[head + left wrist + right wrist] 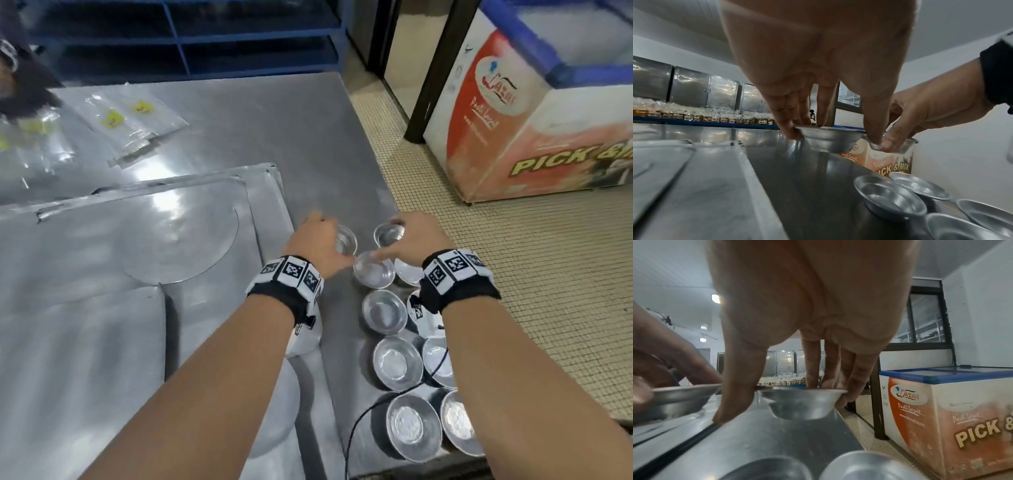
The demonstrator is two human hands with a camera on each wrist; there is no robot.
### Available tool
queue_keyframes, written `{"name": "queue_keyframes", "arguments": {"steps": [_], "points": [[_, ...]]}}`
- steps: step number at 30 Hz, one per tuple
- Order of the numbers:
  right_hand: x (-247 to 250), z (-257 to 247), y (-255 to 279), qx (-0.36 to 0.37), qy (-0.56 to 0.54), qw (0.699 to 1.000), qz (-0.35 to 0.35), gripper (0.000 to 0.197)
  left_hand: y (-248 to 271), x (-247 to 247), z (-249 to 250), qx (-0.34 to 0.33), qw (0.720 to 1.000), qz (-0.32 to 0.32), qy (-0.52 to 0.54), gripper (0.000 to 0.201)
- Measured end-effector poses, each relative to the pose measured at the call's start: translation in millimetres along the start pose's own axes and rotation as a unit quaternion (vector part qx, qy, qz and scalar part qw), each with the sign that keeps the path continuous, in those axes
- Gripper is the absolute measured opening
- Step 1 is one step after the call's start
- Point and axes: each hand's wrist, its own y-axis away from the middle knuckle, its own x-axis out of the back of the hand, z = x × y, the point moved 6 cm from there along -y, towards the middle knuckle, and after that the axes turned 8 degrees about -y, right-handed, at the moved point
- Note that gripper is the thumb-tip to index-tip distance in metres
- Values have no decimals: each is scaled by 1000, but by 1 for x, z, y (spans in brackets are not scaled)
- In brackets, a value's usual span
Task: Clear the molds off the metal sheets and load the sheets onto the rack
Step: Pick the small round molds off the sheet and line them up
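Left grip: left hand [818,53] pinches a small metal mold [831,139] by its rim, just above the desk [308,144]
Right grip: right hand [813,301] clamps a second mold [801,400] by its rim, beside the first
Other molds: row of molds [397,363] along the desk's right edge
Metal sheets: stacked sheets [102,246] left of the hands
Beyond: blue rack [185,37], freezer [534,113] on the floor
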Motion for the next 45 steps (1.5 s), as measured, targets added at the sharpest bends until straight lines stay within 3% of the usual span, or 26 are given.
{"name": "queue_keyframes", "arguments": {"steps": [6, 13, 20, 26, 30, 35, 38, 45], "points": [[-1, 31, -53, -27, 29, 999, -12, 84, -65, -34, 19, 6, 999, -38, -32, 45], [-10, 56, -75, -45, 36, 998, -29, 47, -100, -64, 36, 7, 997, -62, -36, 33], [-16, 61, -83, -21, 74, 997, -16, 54, -104, -77, 44, -15, 998, -42, -43, 54], [-21, 57, -79, -2, 81, 997, -10, 70, -99, -74, 42, -19, 998, -29, -56, 56], [-17, 49, -67, -3, 71, 997, -6, 80, -88, -65, 37, -18, 999, -10, -45, 49], [-8, 24, -37, 15, 83, 996, 22, 63, -54, -39, 21, -16, 999, 21, -41, 37], [-14, -5, -10, 32, 97, 995, -5, 45, -22, -20, 3, 6, 1000, 15, -17, 30], [-70, -117, 77, 82, 152, 980, -103, 49, 94, 25, -85, 56, 998, -23, 25, 42]]}}
